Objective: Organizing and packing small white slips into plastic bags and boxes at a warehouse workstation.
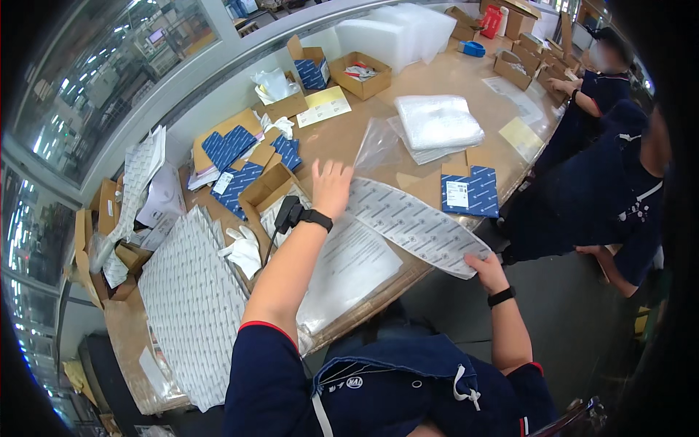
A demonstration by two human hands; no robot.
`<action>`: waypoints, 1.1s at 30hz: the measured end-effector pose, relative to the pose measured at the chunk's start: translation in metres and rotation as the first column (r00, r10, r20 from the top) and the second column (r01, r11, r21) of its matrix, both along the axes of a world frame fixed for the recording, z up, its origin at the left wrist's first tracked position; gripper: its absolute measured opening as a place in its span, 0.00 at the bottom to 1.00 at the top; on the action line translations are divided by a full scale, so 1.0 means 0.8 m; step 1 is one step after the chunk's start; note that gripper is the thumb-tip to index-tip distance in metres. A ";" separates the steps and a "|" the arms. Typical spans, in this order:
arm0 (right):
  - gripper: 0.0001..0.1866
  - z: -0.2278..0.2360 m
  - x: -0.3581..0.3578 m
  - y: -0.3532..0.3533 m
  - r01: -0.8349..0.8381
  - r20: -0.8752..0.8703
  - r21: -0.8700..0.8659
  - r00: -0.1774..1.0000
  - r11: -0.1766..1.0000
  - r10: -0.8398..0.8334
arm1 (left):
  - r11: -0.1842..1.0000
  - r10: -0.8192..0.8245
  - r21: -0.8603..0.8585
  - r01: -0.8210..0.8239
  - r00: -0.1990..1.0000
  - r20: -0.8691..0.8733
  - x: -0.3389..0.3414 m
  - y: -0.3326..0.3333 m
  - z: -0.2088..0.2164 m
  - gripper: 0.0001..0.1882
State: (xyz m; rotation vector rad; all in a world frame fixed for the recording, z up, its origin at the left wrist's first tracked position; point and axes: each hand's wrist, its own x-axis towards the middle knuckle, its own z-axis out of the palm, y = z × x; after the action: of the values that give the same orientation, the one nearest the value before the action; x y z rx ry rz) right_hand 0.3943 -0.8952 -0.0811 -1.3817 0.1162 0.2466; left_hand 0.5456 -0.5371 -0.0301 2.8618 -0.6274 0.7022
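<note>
A long whitish strip of patterned wrapping paper (415, 226) stretches between my hands, slanting down to the right over the table's near edge. My left hand (331, 191) grips its far left end, fingers pointing up and partly hiding that end. The other end is pinched by my right hand (486, 268), off the table edge. Below the strip lies a printed sheet (357, 266) under clear plastic. An open cardboard box (271, 191) stands beside my left wrist. Beyond the strip, to the right, a flat blue carton (470, 193) rests with its brown flap up.
A stack of patterned sheets (193, 306) and a white glove (242, 251) lie to the left. Flattened blue cartons (240, 182) sit farther back. Bubble-wrap bags (439, 122) lie mid-table. Small boxes (360, 76) line the far side. Two people (582, 175) stand at the right edge.
</note>
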 end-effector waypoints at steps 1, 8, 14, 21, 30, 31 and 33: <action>0.15 -0.003 -0.010 0.009 0.046 -0.042 0.044 0.998 0.998 -0.044 | 1.000 0.004 -0.001 -0.004 1.000 -0.002 -0.005 -0.008 0.006 0.09; 0.14 -0.006 -0.075 0.071 0.143 -0.339 0.212 0.939 0.967 -0.064 | 0.907 -0.396 -0.297 0.299 0.844 -0.360 -0.170 -0.076 -0.059 0.22; 0.19 0.037 -0.097 0.104 -0.118 -0.262 0.280 0.945 0.953 0.194 | 0.870 -0.280 -0.482 0.106 0.911 -0.304 -0.232 -0.088 -0.132 0.17; 0.23 -0.009 -0.008 0.072 -0.224 0.143 -0.759 0.859 0.611 0.491 | 0.822 -0.248 -0.561 -0.097 0.826 -0.506 -0.248 -0.063 -0.127 0.14; 0.17 -0.060 0.057 0.146 -0.337 0.049 -0.548 0.901 0.766 0.432 | 0.729 -0.186 -0.522 -0.442 0.607 -0.773 -0.177 -0.043 -0.125 0.19; 0.16 -0.059 0.058 0.156 -0.204 0.106 -0.719 0.913 0.664 0.395 | 0.664 -0.092 -0.525 -0.532 0.639 -0.763 -0.174 -0.044 -0.132 0.21; 0.17 -0.062 0.063 0.168 -0.054 0.170 -0.848 0.914 0.527 0.367 | 0.623 -0.094 -0.557 -0.549 0.654 -0.751 -0.175 -0.046 -0.141 0.25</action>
State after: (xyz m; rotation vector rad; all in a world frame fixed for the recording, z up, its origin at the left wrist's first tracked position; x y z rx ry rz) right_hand 0.4449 -0.7608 -0.1309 -2.4062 -0.2740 0.1551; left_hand 0.4055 -0.5739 -0.1430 2.0954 0.2070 -0.2137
